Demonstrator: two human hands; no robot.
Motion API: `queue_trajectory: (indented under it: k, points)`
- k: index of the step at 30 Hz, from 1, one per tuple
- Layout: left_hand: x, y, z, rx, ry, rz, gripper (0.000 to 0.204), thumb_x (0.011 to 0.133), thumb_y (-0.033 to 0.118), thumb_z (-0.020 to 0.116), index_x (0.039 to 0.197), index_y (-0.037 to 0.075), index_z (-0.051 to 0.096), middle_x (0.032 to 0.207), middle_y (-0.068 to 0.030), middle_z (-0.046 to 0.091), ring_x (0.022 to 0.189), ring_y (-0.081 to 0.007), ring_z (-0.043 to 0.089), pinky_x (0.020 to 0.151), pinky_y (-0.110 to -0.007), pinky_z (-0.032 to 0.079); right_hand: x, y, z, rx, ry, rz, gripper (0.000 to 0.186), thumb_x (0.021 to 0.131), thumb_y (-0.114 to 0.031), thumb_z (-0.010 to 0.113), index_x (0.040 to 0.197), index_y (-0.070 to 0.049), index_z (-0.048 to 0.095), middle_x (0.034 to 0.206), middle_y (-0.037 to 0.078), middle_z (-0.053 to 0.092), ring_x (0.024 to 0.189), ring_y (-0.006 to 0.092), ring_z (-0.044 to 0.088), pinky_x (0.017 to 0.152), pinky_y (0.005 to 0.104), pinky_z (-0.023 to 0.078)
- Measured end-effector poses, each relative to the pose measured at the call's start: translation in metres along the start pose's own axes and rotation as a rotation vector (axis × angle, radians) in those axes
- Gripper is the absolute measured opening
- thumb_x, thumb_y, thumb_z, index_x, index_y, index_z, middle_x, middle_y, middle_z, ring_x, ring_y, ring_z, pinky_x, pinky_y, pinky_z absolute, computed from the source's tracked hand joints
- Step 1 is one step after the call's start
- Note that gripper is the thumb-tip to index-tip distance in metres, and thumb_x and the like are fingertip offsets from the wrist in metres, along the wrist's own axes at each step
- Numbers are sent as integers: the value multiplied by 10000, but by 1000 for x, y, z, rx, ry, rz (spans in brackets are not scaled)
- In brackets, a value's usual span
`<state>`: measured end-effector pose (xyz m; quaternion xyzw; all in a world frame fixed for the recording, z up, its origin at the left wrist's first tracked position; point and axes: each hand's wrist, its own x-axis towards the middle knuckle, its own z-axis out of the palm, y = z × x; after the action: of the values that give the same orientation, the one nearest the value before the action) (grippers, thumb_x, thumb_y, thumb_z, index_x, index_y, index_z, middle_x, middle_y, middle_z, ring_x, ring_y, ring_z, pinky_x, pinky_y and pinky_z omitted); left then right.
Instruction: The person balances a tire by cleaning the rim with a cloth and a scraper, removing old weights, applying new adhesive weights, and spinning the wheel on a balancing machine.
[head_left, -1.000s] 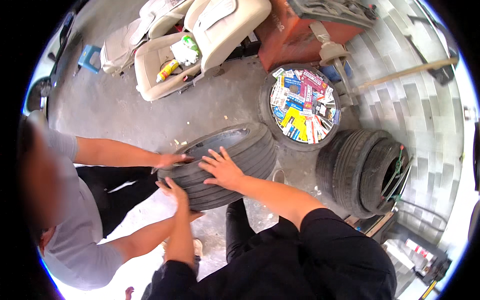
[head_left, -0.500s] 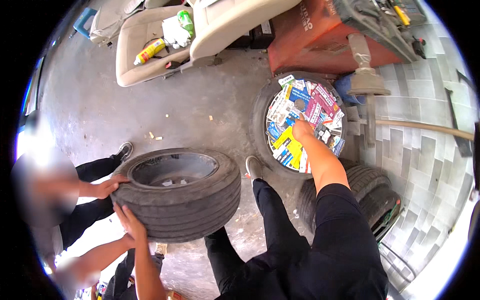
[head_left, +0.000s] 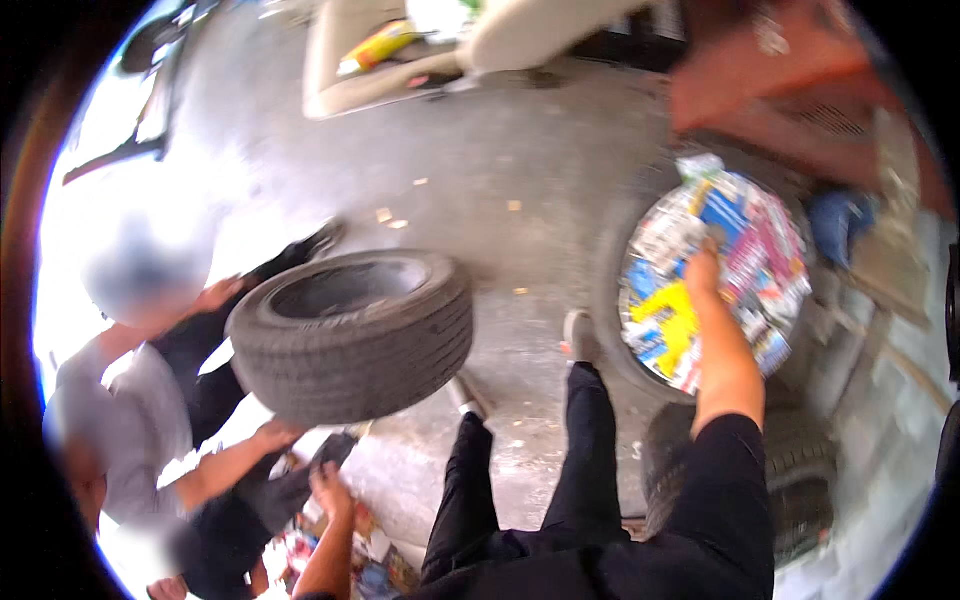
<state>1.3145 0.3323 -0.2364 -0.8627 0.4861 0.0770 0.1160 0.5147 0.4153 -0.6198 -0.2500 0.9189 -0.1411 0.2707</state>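
My right hand (head_left: 703,270) reaches down over a tyre (head_left: 612,300) lying flat, its middle covered with colourful printed cards and stickers (head_left: 740,270). Its fingers are drawn together at a small grey patch among the cards; blur hides what they hold, if anything. To the lower left, my left hand (head_left: 330,490) is off the tilted tyre (head_left: 360,365), just below its near side, fingers apart and holding nothing I can see. A co-worker's hand (head_left: 278,435) is at that tyre's lower left edge, and the other hand (head_left: 222,294) is near its far left side.
A beige car seat (head_left: 335,70) with a yellow bottle (head_left: 378,46) is at the far side. A red machine (head_left: 780,90) stands at the far right. More tyres (head_left: 800,460) are beside my right arm. Small chips (head_left: 384,215) dot the floor; colourful litter (head_left: 370,550) is lower left.
My left hand has come off the tilted tyre and moved down. My right hand has reached the grey patch among the cards. The view has shifted, and the co-worker's head and body have moved.
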Motion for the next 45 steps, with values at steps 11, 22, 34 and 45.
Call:
queue_trajectory:
  k: [11,22,34,45]
  points:
    - [-94,-42,-64,-60,-583,-20,555,859,420,643,1241,19,604,1160,-209,659,1085,-330,634,948,-393,481,-250,-364,2,1117,-851,139,269,908,-298,681,1021,-55,698,854,31,675,752,114,621,709,264,502]
    - [-97,-215,-116,-743,-699,-424,432,914,316,632,1224,16,607,1028,-116,688,845,-199,672,725,-326,505,-482,-677,-23,1239,-1426,156,248,945,-311,624,1078,-103,655,1031,-11,651,844,123,596,729,307,475]
    - [-94,-423,-60,-933,-661,-682,428,892,294,629,1236,43,591,996,-121,684,779,-240,677,602,-360,523,-542,-743,17,1133,-805,95,376,919,-269,596,1177,-12,504,1163,155,564,833,272,646,662,403,547]
    - [-49,-347,-79,-1188,-556,-648,419,908,257,610,1240,10,547,1002,-137,678,762,-247,674,617,-378,518,-432,-367,-60,-536,-744,-550,438,867,-420,616,1102,-54,675,902,154,708,746,279,693,687,426,540]
